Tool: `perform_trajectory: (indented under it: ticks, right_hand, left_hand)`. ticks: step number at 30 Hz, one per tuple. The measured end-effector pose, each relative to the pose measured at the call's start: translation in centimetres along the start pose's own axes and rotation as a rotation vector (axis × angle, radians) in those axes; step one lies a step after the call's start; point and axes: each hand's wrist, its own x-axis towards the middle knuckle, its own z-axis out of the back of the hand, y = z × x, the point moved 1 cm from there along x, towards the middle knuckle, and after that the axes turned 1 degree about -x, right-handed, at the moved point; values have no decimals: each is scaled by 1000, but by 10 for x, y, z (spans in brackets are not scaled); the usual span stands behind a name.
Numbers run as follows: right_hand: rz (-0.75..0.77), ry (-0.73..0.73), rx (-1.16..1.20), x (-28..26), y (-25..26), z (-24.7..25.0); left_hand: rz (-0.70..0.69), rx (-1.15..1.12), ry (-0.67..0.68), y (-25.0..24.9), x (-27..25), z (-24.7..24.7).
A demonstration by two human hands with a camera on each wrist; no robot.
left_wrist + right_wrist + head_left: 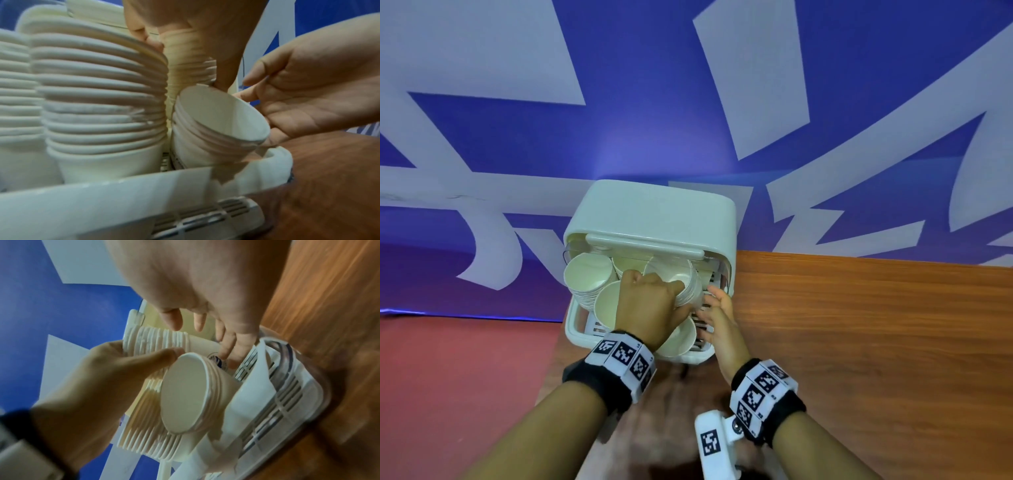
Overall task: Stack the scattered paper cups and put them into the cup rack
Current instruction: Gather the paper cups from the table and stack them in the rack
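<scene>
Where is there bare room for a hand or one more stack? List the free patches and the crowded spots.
Free: the slatted floor along the cup rack's right side, under the open right hand; the wooden table right of the rack. Crowded: the rack's left and middle, filled with cup stacks, where the left hand grips the stack being placed.

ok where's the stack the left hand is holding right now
In the head view, the cup stack sits at the rack's right rear, gripped by the left hand, above a shorter stack, with the right hand beside it.
</scene>
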Motion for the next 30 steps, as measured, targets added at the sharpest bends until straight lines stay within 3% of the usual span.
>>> perform_trajectory:
  ticks: [9,17,22,27,30]
  right_hand:
    - [-160,90,51,9,-8,-4]
    - [-105,207,8,13,-3,6]
    - [-60,146,-11,34,6,14]
    - [-41,167,-37,42,9,21]
    - [26,151,-76,34,8,21]
  left_hand:
    - [-93,-84,-117,10,-35,-8]
    - [-145,-148,-82,17,-47,-2]
    - [-162,-157,-103,10,-33,-7]
    - [-115,-266,-77,4,-30,3]
    - [30,-336,-42,-2,-31,11]
